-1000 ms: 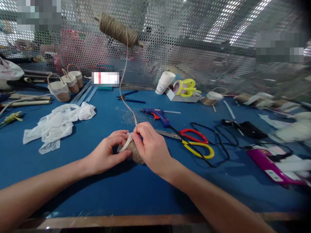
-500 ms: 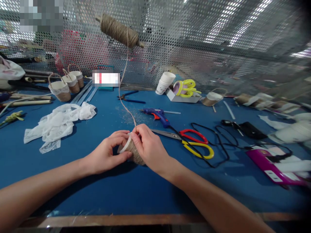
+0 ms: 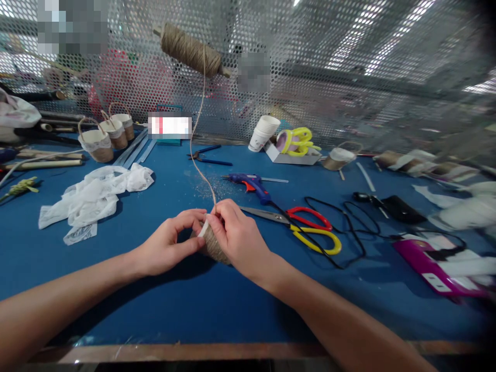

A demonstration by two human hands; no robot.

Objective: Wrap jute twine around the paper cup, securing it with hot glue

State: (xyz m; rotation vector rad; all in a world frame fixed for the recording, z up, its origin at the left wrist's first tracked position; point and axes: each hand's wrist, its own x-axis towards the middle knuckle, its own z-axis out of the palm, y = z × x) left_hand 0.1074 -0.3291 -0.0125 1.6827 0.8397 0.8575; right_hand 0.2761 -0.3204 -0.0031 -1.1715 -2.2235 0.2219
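Note:
Between my hands, low over the blue table, is a paper cup (image 3: pixel 215 247) wound with brown twine, lying tilted with its white rim toward my left hand. My left hand (image 3: pixel 170 242) grips the rim side, thumb in front and fingers behind. My right hand (image 3: pixel 239 235) is closed around the wrapped side, thumb and forefinger pinching the twine (image 3: pixel 204 178) at the rim. That strand runs up to a twine spool (image 3: pixel 189 50) hung on the mesh. Part of the cup is hidden under my right hand.
Scissors (image 3: pixel 287 219) lie right of my hands, with a blue glue gun (image 3: pixel 251 185) behind them and a black cord around. Pliers (image 3: pixel 209 156), stacked paper cups (image 3: pixel 264 133) and finished little baskets (image 3: pixel 96 144) stand farther back. White lace (image 3: pixel 96 199) lies left; a purple power strip (image 3: pixel 430 268) lies right.
The cup has turned slightly between my hands, so less of its white rim shows. My left thumb has shifted a little toward the rim. My right hand stays nearly in place.

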